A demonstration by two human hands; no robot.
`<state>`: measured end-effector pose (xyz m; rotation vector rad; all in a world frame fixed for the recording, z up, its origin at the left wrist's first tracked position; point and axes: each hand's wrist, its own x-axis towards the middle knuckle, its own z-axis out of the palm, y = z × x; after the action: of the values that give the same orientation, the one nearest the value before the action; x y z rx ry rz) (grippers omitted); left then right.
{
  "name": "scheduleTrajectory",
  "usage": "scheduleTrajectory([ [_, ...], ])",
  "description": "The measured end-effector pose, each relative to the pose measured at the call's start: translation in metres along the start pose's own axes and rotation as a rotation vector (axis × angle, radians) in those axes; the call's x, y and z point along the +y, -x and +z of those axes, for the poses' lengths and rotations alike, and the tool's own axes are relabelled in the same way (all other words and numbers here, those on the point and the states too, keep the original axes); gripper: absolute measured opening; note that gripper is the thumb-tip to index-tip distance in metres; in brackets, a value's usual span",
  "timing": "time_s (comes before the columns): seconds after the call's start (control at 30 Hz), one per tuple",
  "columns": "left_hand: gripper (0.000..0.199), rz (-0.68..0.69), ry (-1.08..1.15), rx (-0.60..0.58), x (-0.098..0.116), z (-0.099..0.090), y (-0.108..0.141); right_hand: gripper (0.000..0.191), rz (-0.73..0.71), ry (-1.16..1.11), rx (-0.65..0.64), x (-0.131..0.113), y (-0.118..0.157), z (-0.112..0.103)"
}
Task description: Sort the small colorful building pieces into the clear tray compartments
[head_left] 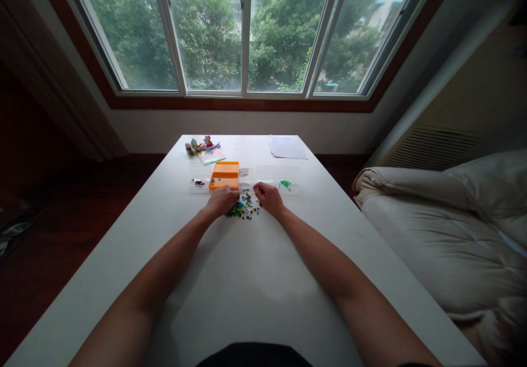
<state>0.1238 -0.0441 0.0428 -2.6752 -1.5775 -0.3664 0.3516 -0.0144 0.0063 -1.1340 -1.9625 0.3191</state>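
A white tabletop (pixel 247 295) runs toward a window (pixel 244 37), whose daylight probably helps with such small pieces. At far left, small figures (pixel 200 146) sit beside a shiny packet (pixel 212 155), out of the hands' way. Nearer, dark pieces (pixel 199 182) lie in a clear container (pixel 198 190), beside an orange box (pixel 224 175). The left hand (pixel 221 200) bends over the mixed pile (pixel 247 206) at its left edge; I cannot tell its grip. The right hand (pixel 269 196) is at the pile's right, fingers curled, its grip equally unreadable. Green pieces (pixel 285 183) lie in a transparent tray (pixel 300 176), seemingly kept apart by colour, with white papers (pixel 287 147) farther back
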Motion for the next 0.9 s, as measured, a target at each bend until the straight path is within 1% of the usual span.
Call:
scheduleTrajectory([
  [0.1,0.018,0.02,0.004,-0.003,0.0,0.0,0.0,0.019,0.005,0.004,0.0,0.0,0.0,0.0],
  [0.3,0.014,0.027,0.053,0.062,-0.005,0.004,0.0,0.02,-0.007,0.001,0.0,0.002,0.0,0.0],
  [0.4,0.013,0.028,0.082,0.064,-0.006,0.007,0.0,0.019,-0.004,0.005,-0.003,0.001,0.0,0.0],
  [0.6,0.013,-0.004,0.113,0.054,-0.007,0.012,0.0,0.019,0.001,0.01,-0.006,0.0,0.0,-0.002],
  [0.7,0.013,-0.017,0.152,0.1,-0.008,0.015,-0.001,0.019,0.002,0.009,0.001,0.001,0.001,0.0],
  [0.8,0.014,-0.055,0.253,0.184,-0.011,0.019,-0.003,0.019,-0.001,0.001,0.005,0.003,0.001,0.001],
  [0.9,0.014,-0.149,0.488,0.231,-0.017,0.024,-0.007,0.019,-0.007,-0.003,0.005,0.002,0.001,0.0],
])
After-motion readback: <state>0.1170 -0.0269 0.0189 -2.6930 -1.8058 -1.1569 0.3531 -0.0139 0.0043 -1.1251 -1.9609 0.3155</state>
